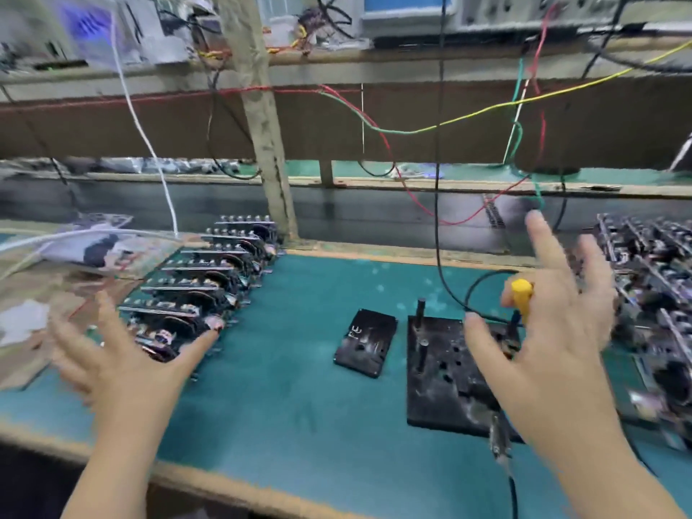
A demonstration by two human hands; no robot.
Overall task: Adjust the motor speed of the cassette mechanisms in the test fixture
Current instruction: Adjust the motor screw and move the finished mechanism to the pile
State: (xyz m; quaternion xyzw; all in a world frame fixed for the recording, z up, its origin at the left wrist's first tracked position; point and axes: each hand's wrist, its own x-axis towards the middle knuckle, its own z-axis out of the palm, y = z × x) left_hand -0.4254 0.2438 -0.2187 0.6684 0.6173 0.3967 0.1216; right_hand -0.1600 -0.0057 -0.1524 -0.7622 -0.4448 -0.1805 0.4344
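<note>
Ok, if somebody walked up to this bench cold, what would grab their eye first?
Probably the two open hands, the left hand and right hand, spread over the green mat. Next, the yellow-handled screwdriver behind the right hand, above the black test fixture, and the row of cassette mechanisms at left.

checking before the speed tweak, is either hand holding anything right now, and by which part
Left hand: nothing, fingers spread by the stacked mechanisms. Right hand looks open too; the yellow-handled screwdriver shows behind it, but whether the thumb grips it cannot be told.
</note>
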